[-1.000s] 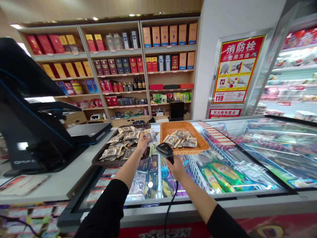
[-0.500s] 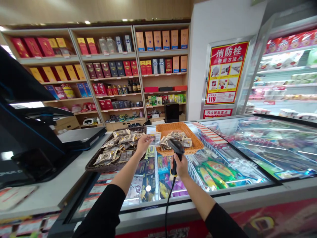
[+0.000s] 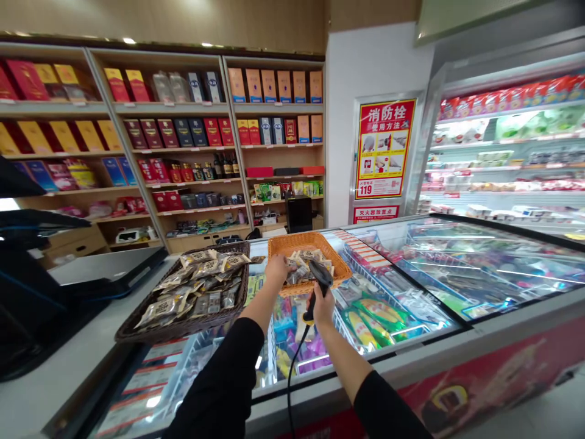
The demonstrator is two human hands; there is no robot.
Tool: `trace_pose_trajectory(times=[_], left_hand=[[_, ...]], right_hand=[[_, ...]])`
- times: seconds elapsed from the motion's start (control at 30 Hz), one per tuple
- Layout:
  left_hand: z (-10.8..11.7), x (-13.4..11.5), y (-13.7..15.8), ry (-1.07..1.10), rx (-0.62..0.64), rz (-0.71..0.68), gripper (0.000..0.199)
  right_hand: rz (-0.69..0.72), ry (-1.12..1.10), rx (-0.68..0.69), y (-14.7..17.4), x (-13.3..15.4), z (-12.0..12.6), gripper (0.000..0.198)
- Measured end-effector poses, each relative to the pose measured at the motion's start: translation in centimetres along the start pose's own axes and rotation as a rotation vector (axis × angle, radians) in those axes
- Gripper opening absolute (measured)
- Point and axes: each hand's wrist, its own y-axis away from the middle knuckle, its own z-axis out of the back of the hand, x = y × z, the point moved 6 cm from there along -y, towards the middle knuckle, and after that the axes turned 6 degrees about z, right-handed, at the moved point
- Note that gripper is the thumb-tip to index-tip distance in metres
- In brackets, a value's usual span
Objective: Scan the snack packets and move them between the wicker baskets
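My right hand is wrapped round the grip of a black and yellow barcode scanner. The scanner's head leans over the front of an orange wicker basket, and its cable hangs down. Inside this basket lie small clear-and-beige snack packets. Over its left rim reaches my left hand, fingers curled together at a snack packet that they partly hide. To the left, a dark brown wicker basket holds a larger heap of similar packets.
Both baskets rest on the glass top of a chest freezer with bagged goods inside. A counter with dark equipment adjoins at left. Behind stand shelves of boxed bottles; a lit refrigerated case is at right.
My left hand has brought the packet from between the baskets to the orange basket's left side. The scanner stays over that basket. My view has turned right.
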Motion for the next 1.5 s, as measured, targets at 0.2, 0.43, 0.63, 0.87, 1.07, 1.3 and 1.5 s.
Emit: trace_pose_trajectory(times=[0.2, 0.43, 0.63, 0.87, 1.07, 1.3, 1.5], left_hand=[[7.0, 4.1, 2.1, -0.077, -0.081, -0.107, 0.027], [14.5, 14.6, 3.9, -0.436, -0.234, 0.075, 0.054], [12.8, 16.9, 3.4, -0.555, -0.143, 0.096, 0.048], [14.5, 15.7, 4.6, -0.453, -0.398, 0.065, 0.033], [15.3, 15.6, 3.9, 0.420, -0.538, 0.176, 0.025], [7.0, 12.6, 1.8, 1.212, -0.050, 0.275, 0.035], [5.6, 12.1, 1.9, 1.005, 0.042, 0.087, 0.036]], right_hand=[[0.041, -0.114, -0.027, 0.9, 1.2, -0.1, 0.041], [-0.066, -0.188, 0.294, 2.6, 0.8, -5.4, 0.041], [-0.168, -0.275, 0.258, 4.6, -1.7, -6.9, 0.044], [-0.228, -0.313, 0.253, 4.6, -2.2, -6.5, 0.047], [-0.156, -0.306, 0.286, 4.6, -1.4, -6.4, 0.042], [0.039, -0.035, 0.407, 3.9, 0.4, -5.2, 0.041], [0.136, 0.159, 0.472, 4.3, 1.4, -5.6, 0.035]])
